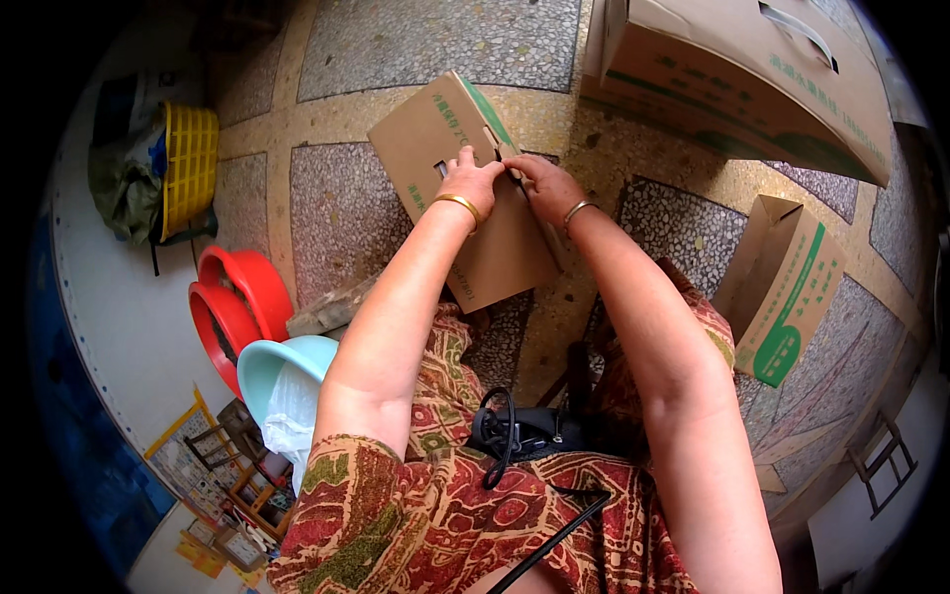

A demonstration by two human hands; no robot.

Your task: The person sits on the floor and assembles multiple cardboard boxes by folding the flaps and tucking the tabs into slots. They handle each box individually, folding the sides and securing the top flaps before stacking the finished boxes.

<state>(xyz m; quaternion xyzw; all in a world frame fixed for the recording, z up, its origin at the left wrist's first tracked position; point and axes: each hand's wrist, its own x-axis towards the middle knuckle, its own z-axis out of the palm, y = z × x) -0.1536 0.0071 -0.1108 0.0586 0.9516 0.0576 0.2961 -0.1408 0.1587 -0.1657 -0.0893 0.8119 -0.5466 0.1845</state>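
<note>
A flat brown cardboard carton with green print rests tilted against my knees, over the speckled stone floor. My left hand presses on its face beside a small cut-out slot, fingers curled on the board; a gold bangle sits on that wrist. My right hand is right next to it, pinching the carton's edge where a thin dark strip shows between the fingers. A silver bangle is on the right wrist. Both forearms come up from my lap, which is covered by red patterned cloth.
A large folded carton lies at the upper right, a smaller open one stands at the right. Red basins, a pale blue basin and a yellow basket are at the left. A black device with cables rests on my lap.
</note>
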